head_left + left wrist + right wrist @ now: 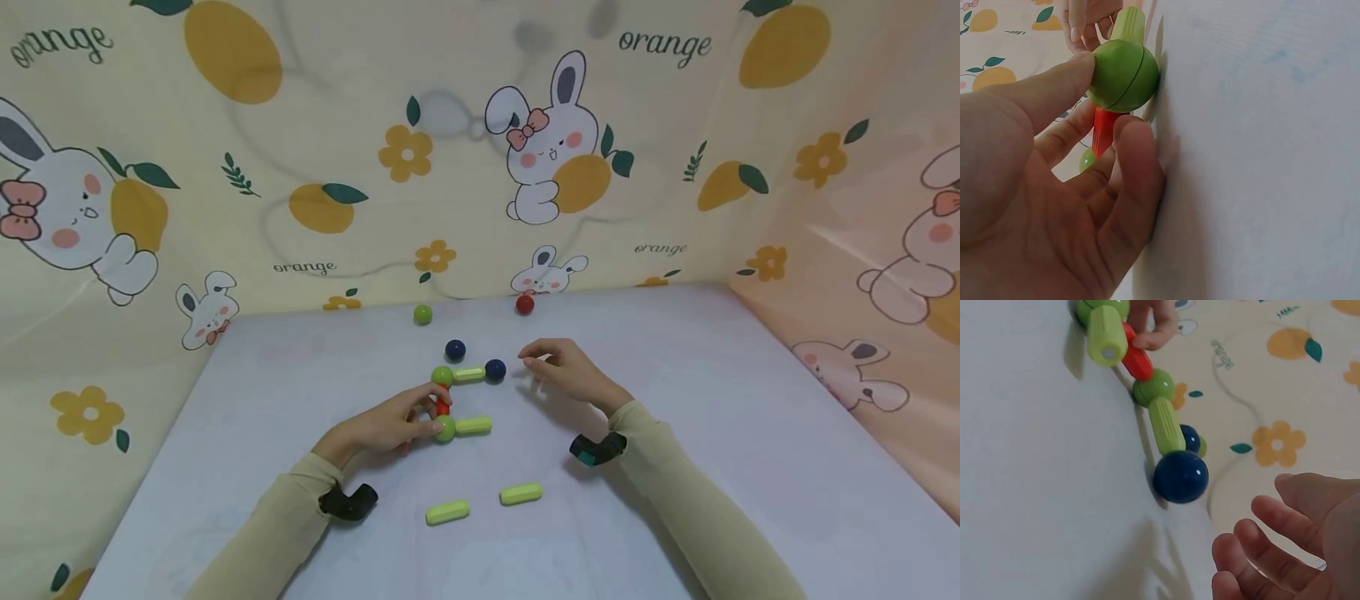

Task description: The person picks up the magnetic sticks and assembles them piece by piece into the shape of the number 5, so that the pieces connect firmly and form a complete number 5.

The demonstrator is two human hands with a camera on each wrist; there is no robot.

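Both hands are lying low over the white table [675, 467]. Left hand [386, 427] is pinching the near green ball [445, 429] between thumb and fingers, forearm angling in from the lower left; that ball is joining an orange rod [442, 407] and a green rod [473, 426]. Right hand [566, 371] is hovering with fingers relaxed and holding nothing, just beside the dark blue ball [495, 370].

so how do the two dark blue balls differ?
The nearer blue ball sits on the end of a green rod, part of the built piece; the farther blue ball lies loose, joined to nothing. Both are dark blue, similar in size, and no hand touches either.
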